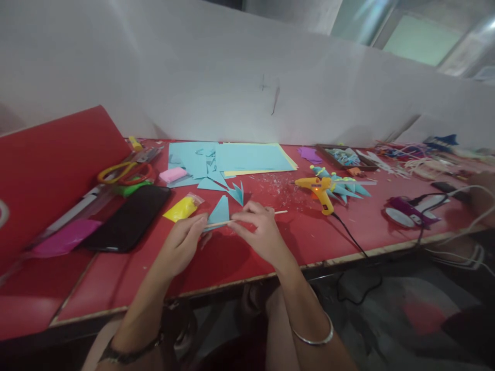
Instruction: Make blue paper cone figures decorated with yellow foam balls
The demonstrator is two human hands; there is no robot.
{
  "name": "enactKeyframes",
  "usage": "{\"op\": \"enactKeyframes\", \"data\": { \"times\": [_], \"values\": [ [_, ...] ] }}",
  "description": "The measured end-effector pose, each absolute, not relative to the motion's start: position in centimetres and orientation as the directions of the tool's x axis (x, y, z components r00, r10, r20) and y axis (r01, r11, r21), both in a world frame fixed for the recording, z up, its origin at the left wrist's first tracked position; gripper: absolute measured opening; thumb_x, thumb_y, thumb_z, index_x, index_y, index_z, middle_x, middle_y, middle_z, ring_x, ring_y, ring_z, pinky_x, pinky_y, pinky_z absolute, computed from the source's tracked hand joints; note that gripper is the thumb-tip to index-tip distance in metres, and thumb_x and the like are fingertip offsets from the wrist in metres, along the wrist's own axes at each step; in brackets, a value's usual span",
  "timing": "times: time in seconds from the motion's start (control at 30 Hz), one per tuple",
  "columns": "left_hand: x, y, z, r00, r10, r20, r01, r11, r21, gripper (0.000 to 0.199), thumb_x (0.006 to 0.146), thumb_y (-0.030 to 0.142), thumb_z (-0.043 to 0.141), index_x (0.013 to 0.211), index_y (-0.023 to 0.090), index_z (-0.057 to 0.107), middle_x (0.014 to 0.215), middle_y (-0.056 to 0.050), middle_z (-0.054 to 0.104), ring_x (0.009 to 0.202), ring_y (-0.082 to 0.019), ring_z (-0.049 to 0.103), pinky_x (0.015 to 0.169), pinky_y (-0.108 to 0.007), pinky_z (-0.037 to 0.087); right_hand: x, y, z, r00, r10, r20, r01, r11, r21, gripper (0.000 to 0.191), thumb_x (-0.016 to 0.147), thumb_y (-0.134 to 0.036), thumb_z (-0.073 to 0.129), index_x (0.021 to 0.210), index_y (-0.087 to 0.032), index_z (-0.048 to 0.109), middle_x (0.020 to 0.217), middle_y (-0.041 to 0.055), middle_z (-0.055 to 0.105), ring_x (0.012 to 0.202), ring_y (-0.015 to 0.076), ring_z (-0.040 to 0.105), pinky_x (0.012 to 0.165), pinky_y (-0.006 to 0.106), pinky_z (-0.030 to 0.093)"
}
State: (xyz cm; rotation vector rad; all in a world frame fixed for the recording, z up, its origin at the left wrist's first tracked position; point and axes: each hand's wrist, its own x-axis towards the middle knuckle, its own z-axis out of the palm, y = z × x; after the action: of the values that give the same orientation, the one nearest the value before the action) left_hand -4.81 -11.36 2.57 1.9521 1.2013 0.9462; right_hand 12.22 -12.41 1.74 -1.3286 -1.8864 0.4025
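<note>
Between my two hands is a piece of light blue paper [220, 210], its pointed end up, with a thin pale stick [217, 224] lying across its lower edge. My left hand [184, 242] pinches the left end of the paper and stick between thumb and fingers. With thumb and fingertips closed, my right hand [260, 229] grips the stick at the paper's right edge; the stick's far end juts out beyond that hand. Just behind sits a folded blue paper piece [237, 192] with several points. A yellow clay packet [181, 207] lies by my left hand.
A black phone [129, 219], scissors [126, 173] and a pink packet [65, 238] lie left. Blue sheets [255, 157] lie at the back. Right are a yellow glue gun [319, 193] with a trailing cord, a spiky blue paper craft [350, 189] and a tray [325, 153].
</note>
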Motion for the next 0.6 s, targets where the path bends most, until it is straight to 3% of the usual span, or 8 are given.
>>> {"op": "enactKeyframes", "data": {
  "times": [0.13, 0.3, 0.47, 0.6],
  "values": [
    [-4.72, -11.20, 2.25, 0.297, 0.924, 0.239, 0.477, -0.360, 0.802, 0.036, 0.081, 0.039, 0.026, 0.050, 0.021, 0.034, 0.045, 0.003, 0.039, 0.045, -0.011, 0.040, 0.045, -0.024, 0.032, 12.20, -12.39, 1.59, -0.166, 0.903, 0.395, 0.677, 0.396, -0.621, 0.021, 0.081, -0.039, 0.051, 0.082, -0.025, 0.067, 0.079, -0.0009, 0.055, 0.082, 0.0132, 0.051, 0.077, 0.031, 0.026],
    [-4.67, -10.96, 2.16, 0.321, 0.902, 0.289, 0.574, -0.428, 0.698, 0.031, 0.080, 0.036, 0.033, 0.053, 0.020, 0.032, 0.048, 0.005, 0.035, 0.047, -0.009, 0.035, 0.046, -0.022, 0.029, 11.97, -12.48, 1.67, -0.171, 0.902, 0.397, 0.654, 0.405, -0.639, 0.018, 0.081, -0.035, 0.052, 0.084, -0.024, 0.065, 0.082, -0.0007, 0.055, 0.086, 0.0137, 0.051, 0.081, 0.032, 0.024],
    [-5.01, -10.90, 2.25, 0.426, 0.881, 0.208, 0.578, -0.441, 0.686, 0.029, 0.081, 0.035, 0.030, 0.057, 0.020, 0.034, 0.050, 0.004, 0.038, 0.050, -0.011, 0.037, 0.047, -0.022, 0.030, 12.04, -12.39, 1.78, -0.230, 0.917, 0.326, 0.572, 0.398, -0.717, 0.020, 0.081, -0.034, 0.052, 0.071, -0.019, 0.061, 0.072, -0.0035, 0.055, 0.067, 0.0088, 0.050, 0.078, 0.029, 0.028],
    [-5.22, -10.91, 2.41, 0.490, 0.855, 0.167, 0.569, -0.459, 0.682, 0.028, 0.082, 0.035, 0.029, 0.059, 0.021, 0.036, 0.050, 0.004, 0.038, 0.051, -0.012, 0.039, 0.047, -0.022, 0.030, 12.22, -12.30, 1.78, -0.251, 0.916, 0.314, 0.498, 0.400, -0.769, 0.019, 0.080, -0.034, 0.054, 0.072, -0.017, 0.059, 0.070, -0.0029, 0.056, 0.067, 0.0097, 0.051, 0.075, 0.028, 0.032]
  ]
}}
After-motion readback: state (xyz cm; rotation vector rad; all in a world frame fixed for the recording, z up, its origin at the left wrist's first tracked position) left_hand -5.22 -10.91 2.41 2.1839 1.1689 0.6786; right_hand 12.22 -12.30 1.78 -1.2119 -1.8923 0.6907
